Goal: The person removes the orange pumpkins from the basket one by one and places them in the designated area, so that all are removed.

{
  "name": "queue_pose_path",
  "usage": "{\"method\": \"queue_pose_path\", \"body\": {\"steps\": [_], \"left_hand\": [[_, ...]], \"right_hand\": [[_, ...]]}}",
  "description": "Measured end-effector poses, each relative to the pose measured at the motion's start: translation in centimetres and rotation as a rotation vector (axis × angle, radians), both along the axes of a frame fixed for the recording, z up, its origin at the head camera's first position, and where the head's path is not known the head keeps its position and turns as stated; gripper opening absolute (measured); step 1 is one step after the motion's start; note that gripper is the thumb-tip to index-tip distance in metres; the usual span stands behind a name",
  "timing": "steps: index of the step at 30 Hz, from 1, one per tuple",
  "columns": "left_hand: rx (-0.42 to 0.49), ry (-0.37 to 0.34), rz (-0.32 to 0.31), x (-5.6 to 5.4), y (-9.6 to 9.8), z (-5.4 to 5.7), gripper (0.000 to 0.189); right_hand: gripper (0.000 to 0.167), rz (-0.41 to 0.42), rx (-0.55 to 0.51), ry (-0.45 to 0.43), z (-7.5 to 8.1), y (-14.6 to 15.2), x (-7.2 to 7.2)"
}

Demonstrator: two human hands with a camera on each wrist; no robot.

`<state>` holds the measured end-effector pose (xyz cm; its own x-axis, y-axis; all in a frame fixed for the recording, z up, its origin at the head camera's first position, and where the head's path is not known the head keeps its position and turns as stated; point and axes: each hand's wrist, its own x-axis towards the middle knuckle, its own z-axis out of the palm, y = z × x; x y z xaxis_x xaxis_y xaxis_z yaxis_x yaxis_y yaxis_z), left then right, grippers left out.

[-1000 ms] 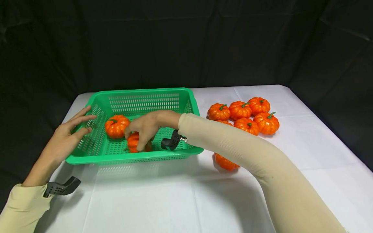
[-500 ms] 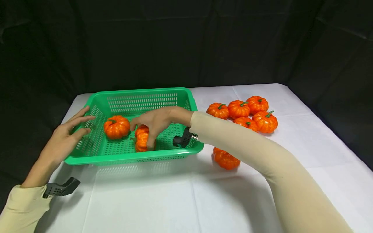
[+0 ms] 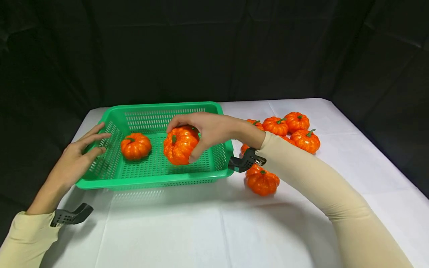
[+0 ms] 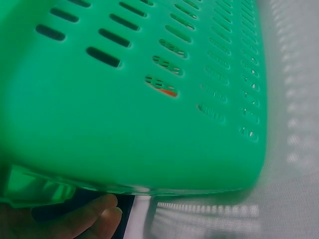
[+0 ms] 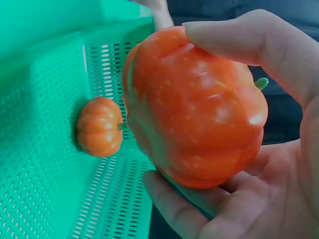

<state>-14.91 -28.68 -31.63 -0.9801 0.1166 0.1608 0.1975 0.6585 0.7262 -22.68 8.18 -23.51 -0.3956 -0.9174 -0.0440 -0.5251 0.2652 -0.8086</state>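
Observation:
My right hand [image 3: 209,130] holds an orange pumpkin [image 3: 179,147] over the green plastic basket [image 3: 147,182], thumb on one side and fingers on the other. A green stem faces left, and another bit of green shows by the fingers; I cannot tell whether a second pumpkin sits behind. In the right wrist view the held pumpkin [image 5: 199,109] fills the grip, a stem jutting past it. Another pumpkin [image 3: 135,146] lies on the basket floor at the left. My left hand [image 3: 75,158] lies at the basket's left rim, fingers extended over it.
Several pumpkins [image 3: 275,125] cluster on the white tablecloth [image 3: 161,230] to the right of the basket, partly behind my right forearm. A nearer pumpkin [image 3: 262,182] sits by the basket's front right corner. A black curtain [image 3: 214,52] hangs behind.
The right hand, low in the basket before, has risen and moved right with the pumpkin, which now shows its stem turned up. The left hand has stayed at the rim.

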Motion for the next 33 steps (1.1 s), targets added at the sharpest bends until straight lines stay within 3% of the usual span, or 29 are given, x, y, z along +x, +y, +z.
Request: {"method": "queue_pose_path", "body": {"steps": [7,17,26,30,33], "left_hand": [[0.005,0.005,0.001,0.1,0.1,0.0,0.046],[-0.013,0.005,0.004,-0.1,0.2,0.1,0.046],[-0.005,0.006,0.010,0.0,0.2,-0.1,0.046],[0.000,0.008,0.011,0.0,0.3,-0.1,0.046],[-0.002,0.009,0.010,0.0,0.3,0.1,0.046]], "right_hand": [[0.068,0.013,-0.112,-0.080,0.2,3.2,0.8],[0.067,0.066,-0.143,-0.116,-0.8,8.2,2.6],[0.070,-0.013,-0.186,-0.217,-2.0,11.5,3.9],[0.069,-0.046,-0.234,-0.202,-2.5,12.8,4.2],[0.068,-0.061,-0.250,-0.142,-2.7,13.9,4.4]]}}
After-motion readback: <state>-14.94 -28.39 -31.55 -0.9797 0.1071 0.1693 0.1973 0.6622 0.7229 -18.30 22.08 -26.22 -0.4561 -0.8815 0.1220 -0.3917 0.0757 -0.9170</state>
